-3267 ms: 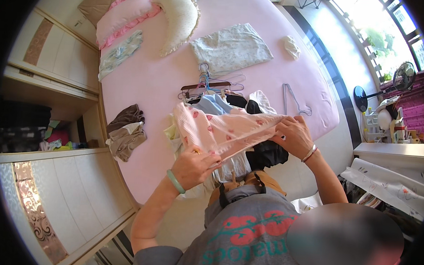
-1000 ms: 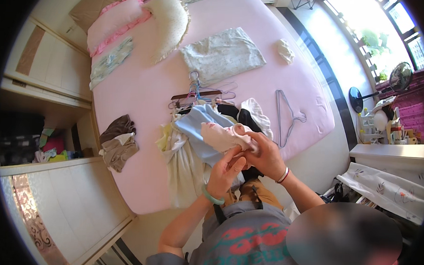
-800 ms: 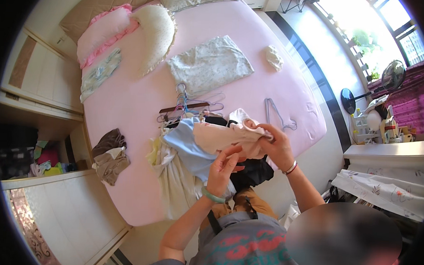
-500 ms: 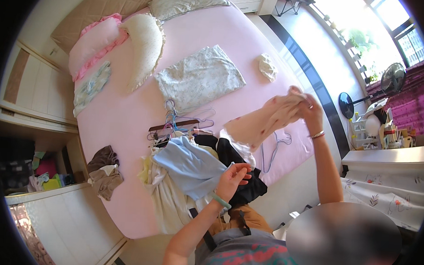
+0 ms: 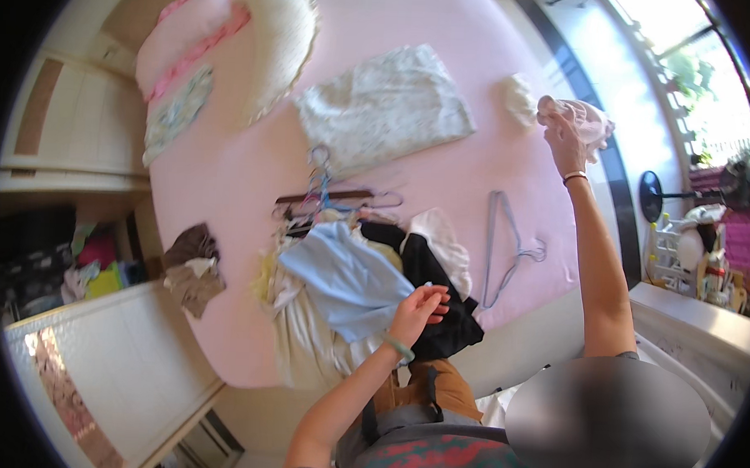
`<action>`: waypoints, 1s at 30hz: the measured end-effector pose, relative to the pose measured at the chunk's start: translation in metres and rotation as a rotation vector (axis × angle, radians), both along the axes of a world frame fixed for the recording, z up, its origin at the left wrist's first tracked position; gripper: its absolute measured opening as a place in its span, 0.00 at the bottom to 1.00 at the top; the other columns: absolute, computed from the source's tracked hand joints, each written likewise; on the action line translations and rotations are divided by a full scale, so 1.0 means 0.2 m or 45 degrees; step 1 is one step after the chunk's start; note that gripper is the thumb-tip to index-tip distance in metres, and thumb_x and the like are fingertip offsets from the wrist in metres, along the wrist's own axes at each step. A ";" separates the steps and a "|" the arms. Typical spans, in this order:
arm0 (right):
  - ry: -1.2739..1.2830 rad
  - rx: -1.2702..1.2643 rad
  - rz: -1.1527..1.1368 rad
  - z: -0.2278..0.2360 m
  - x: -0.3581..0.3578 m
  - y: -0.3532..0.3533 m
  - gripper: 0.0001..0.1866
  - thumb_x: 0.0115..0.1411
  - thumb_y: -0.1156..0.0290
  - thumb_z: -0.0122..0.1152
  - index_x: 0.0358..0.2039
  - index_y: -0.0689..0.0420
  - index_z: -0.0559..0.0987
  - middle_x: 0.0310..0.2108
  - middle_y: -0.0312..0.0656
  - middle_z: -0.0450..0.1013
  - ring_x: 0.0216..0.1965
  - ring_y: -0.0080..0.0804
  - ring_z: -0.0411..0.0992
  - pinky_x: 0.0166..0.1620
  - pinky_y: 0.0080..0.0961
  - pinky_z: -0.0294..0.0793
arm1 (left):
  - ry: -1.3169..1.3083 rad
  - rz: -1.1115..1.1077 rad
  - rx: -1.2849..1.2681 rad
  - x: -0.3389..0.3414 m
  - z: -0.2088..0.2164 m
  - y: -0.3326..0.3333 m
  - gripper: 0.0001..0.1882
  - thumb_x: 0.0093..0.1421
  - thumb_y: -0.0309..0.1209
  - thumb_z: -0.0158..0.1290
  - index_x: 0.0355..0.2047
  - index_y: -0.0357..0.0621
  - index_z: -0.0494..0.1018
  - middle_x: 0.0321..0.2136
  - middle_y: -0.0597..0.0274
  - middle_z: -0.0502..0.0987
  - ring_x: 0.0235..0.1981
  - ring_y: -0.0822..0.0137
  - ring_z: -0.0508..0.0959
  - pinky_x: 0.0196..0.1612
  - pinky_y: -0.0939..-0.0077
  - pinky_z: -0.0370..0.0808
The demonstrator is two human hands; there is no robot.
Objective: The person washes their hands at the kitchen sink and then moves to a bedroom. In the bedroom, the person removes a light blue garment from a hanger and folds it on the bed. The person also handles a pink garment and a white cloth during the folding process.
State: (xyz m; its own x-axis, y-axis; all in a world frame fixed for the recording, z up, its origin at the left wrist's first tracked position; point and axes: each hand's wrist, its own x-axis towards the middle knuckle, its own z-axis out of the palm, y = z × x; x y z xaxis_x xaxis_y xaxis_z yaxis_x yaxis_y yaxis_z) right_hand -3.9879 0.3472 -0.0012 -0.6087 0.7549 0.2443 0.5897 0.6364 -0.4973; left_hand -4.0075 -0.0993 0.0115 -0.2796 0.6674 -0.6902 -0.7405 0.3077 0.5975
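My right hand, stretched far out to the right, is closed on a bunched pale pink garment near the bed's far right edge. The garment's full shape cannot be seen. My left hand hovers over the clothes pile, fingers loosely curled and apart, with nothing visible in them. Under and beside it are a light blue garment and a black garment. A white garment lies just beyond the black one. A loose blue hanger rests on the bed to the right.
On the pink bed sheet lie a folded pale floral cloth, clustered hangers, a small cream bundle and brown clothes. Pillows are at the far left. An open cabinet stands left; a fan stands right.
My right hand has moved away and to the right with the pink garment, which is now bunched rather than spread out. The blue hanger and white garment show fully. My left hand stays over the pile.
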 end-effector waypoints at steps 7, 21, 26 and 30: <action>-0.044 -0.687 0.463 -0.66 -0.26 -1.05 0.08 0.56 0.67 0.58 0.34 0.53 0.83 0.30 0.46 0.78 0.33 0.45 0.78 0.37 0.34 0.76 | -0.162 0.221 -0.239 -0.02 -0.26 -0.09 0.13 0.67 0.36 0.47 0.48 0.46 0.71 0.42 0.66 0.77 0.39 0.73 0.78 0.38 0.81 0.75; -0.704 -0.732 0.633 -0.85 -0.24 -2.03 0.18 0.53 0.65 0.56 0.45 0.52 0.77 0.35 0.44 0.77 0.42 0.44 0.74 0.43 0.41 0.71 | -0.187 0.525 -0.410 -0.18 -0.36 -0.71 0.15 0.66 0.39 0.48 0.49 0.47 0.70 0.43 0.62 0.76 0.42 0.68 0.77 0.42 0.73 0.75; -0.176 -0.799 1.056 -0.38 -0.16 -2.21 0.19 0.52 0.73 0.54 0.47 0.51 0.77 0.28 0.43 0.72 0.34 0.41 0.73 0.34 0.39 0.72 | -0.176 0.848 -0.363 -0.20 -0.33 -0.80 0.19 0.64 0.42 0.52 0.52 0.49 0.68 0.43 0.64 0.75 0.42 0.68 0.76 0.41 0.70 0.75; -0.220 -0.764 1.324 -0.07 -0.02 -2.44 0.22 0.52 0.72 0.58 0.50 0.46 0.75 0.30 0.39 0.69 0.34 0.40 0.72 0.35 0.34 0.75 | -0.212 0.907 -0.270 -0.29 -0.09 -0.87 0.20 0.60 0.38 0.57 0.50 0.44 0.68 0.41 0.66 0.74 0.38 0.70 0.75 0.40 0.72 0.74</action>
